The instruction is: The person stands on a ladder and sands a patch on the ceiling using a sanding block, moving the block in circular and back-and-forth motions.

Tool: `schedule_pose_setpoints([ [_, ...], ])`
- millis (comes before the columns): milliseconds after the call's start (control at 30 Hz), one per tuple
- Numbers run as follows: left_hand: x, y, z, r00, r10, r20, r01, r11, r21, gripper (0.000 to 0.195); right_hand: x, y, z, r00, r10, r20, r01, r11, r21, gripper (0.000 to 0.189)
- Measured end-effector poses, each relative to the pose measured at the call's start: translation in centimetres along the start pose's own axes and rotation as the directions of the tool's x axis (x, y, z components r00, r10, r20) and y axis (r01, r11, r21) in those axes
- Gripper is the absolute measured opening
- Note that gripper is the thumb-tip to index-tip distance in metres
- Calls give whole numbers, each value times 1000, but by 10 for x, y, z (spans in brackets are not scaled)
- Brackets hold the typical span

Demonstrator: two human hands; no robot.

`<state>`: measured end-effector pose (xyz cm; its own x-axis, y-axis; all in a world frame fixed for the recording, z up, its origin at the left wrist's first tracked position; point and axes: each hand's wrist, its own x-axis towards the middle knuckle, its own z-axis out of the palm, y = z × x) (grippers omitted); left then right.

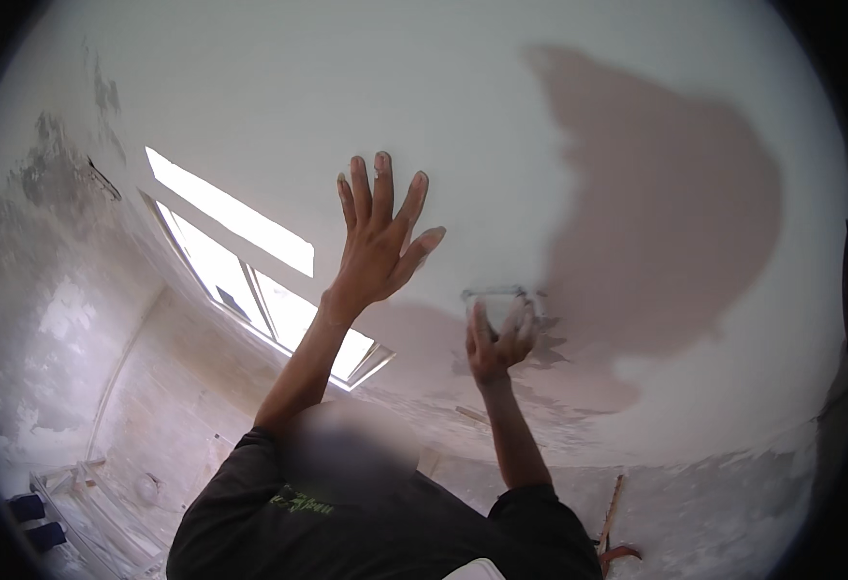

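Observation:
My left hand is raised with its fingers spread, the back of it towards the view. It lies against or just in front of a pale, smooth plastered surface, with nothing in it. Lower and to the right, my right hand grips a flat, rectangular hand tool against that surface. The tool is pale with a dark edge, and blur hides its exact kind. Around it are dark, ragged smears. A large pinkish-brown area spreads to the right; I cannot tell whether it is shadow or an uncoated patch.
A bright window is left of my left forearm. Beyond it stands a blotchy grey wall. At lower left is a pale frame with dark blue items beside it. A long, thin brown object is at lower right.

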<state>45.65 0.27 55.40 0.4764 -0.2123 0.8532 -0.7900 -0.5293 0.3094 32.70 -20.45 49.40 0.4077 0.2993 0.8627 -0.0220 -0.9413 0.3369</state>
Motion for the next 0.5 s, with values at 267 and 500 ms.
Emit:
schedule_pose_setpoints([
  [267, -2, -6, 2, 1000, 5, -29, -3, 996, 91, 70, 104, 7, -15, 973, 154, -173, -169, 982, -79, 38],
  [500, 1, 4, 7, 999, 19, -32, -15, 994, 107, 70, 63, 2, -3, 981, 97, -167, -113, 989, -91, 29],
])
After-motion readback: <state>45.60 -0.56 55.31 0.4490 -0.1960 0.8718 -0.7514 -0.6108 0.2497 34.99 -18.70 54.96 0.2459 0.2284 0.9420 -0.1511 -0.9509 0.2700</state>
